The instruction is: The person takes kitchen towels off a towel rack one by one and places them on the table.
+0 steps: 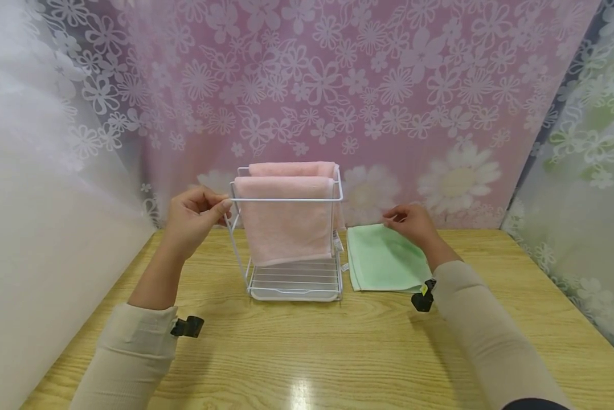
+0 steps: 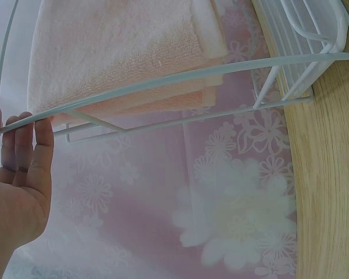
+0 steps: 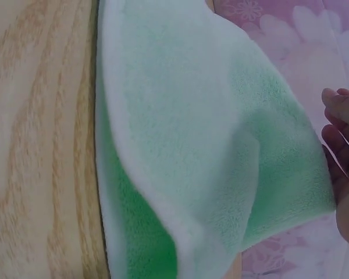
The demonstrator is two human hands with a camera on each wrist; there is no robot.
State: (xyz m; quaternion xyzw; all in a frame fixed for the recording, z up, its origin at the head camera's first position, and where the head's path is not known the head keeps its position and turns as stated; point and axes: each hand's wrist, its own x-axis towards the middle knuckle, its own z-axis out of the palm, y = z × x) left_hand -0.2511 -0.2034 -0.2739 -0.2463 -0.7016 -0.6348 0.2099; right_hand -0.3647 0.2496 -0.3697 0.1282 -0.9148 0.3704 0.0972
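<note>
Left of centre, the white wire rack [image 1: 286, 200] is pinched by the left grip [image 1: 194, 219]; right of centre, the folded pale-green plush towel [image 1: 389, 259] is reached by the right grip [image 1: 413, 225] (whether pinched cannot be told). Even lifting seems advisable, the rack steadied.

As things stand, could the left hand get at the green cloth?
Probably not directly: the left hand grips the left side of the white rack, which, hung with pink cloth, stands between that hand and the green cloth. It would likely need to let go.
</note>
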